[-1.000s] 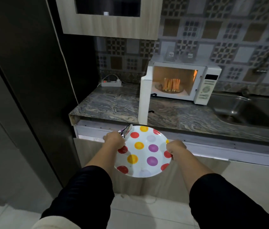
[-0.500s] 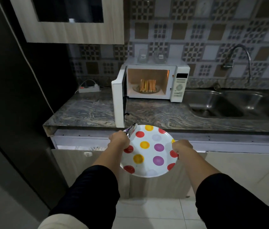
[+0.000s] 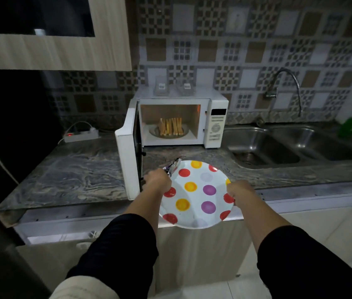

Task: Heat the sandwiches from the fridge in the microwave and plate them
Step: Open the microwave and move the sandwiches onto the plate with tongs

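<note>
Scene: a dim kitchen, seen from a head camera looking down over a stone counter [image 3: 80, 175].
Plate: a white plate [image 3: 196, 193] with coloured dots, held level in the air over the counter's front edge, just in front of the microwave.
Left hand: the left hand [image 3: 157, 180] grips the plate's left rim, fingers curled round it — it also holds metal tongs [image 3: 172, 167] against the rim, their tips pointing toward the back.
Right hand: the right hand [image 3: 238, 190] grips the right rim, fingers curled under.
Sandwiches: the sandwiches [image 3: 170, 126] stand upright in a row on a dish inside the microwave [image 3: 216, 121], near the counter's back edge.
Door: the door [image 3: 127, 160] hangs wide open to the left.
Sink: a steel sink [image 3: 278, 147] lies to the right of the microwave.
Step in hand: likely bringing the plate up for plating — heating looks done.
Next move: probably rest the plate on the counter before the opening, free a hand, then lift the slices out with the tongs.
</note>
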A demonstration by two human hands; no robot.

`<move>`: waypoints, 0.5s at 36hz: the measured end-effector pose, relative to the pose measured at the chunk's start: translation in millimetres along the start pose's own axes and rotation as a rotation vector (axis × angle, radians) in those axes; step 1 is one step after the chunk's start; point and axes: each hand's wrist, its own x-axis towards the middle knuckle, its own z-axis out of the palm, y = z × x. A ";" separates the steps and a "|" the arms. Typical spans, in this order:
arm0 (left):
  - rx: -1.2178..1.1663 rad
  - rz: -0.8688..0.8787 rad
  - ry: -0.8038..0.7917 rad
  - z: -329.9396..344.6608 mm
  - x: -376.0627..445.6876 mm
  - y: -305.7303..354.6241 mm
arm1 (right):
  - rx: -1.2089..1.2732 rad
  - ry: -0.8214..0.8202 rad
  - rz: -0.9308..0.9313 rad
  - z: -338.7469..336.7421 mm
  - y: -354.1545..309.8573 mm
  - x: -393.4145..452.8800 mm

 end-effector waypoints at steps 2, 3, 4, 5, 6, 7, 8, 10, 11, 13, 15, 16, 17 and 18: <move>0.008 0.009 -0.010 -0.5 6.4 3.1 | -0.007 0.018 -0.005 -0.2 -1.8 7.6; 0.014 0.019 -0.015 -1.7 14.2 4.2 | -0.019 0.016 -0.002 1.1 -7.1 13.6; 0.019 0.016 -0.024 -2.4 16.3 5.1 | -0.032 0.019 0.002 1.5 -9.0 16.2; 0.021 0.018 -0.024 -1.9 23.0 5.0 | -0.037 0.017 0.011 1.8 -13.6 17.3; 0.013 0.013 -0.039 -3.3 26.8 5.6 | -0.040 0.028 0.012 3.5 -17.1 22.7; 0.000 0.003 -0.049 -4.2 31.4 6.3 | -0.039 0.031 0.015 4.4 -22.1 26.4; -0.021 -0.007 -0.052 -4.9 36.0 6.9 | -0.034 0.030 0.019 6.0 -25.7 31.3; -0.059 -0.022 -0.042 -6.2 45.5 8.5 | -0.005 0.024 0.032 9.2 -33.3 42.9; -0.075 -0.021 -0.037 -5.6 51.2 9.3 | 0.010 0.011 0.040 10.7 -36.8 49.6; -0.115 -0.034 -0.038 -3.4 60.0 13.1 | 0.031 -0.015 0.050 12.4 -42.2 60.9; -0.160 -0.060 -0.052 -1.0 69.5 19.2 | 0.032 -0.014 0.035 14.6 -47.8 78.6; -0.190 -0.064 -0.055 0.5 72.0 22.6 | 0.020 -0.019 0.033 14.7 -50.6 84.7; -0.219 -0.081 -0.049 0.9 77.6 27.6 | 0.034 -0.016 0.013 15.3 -54.2 92.8; -0.232 -0.070 -0.036 1.3 82.6 31.1 | 0.023 -0.037 0.025 15.6 -57.1 101.2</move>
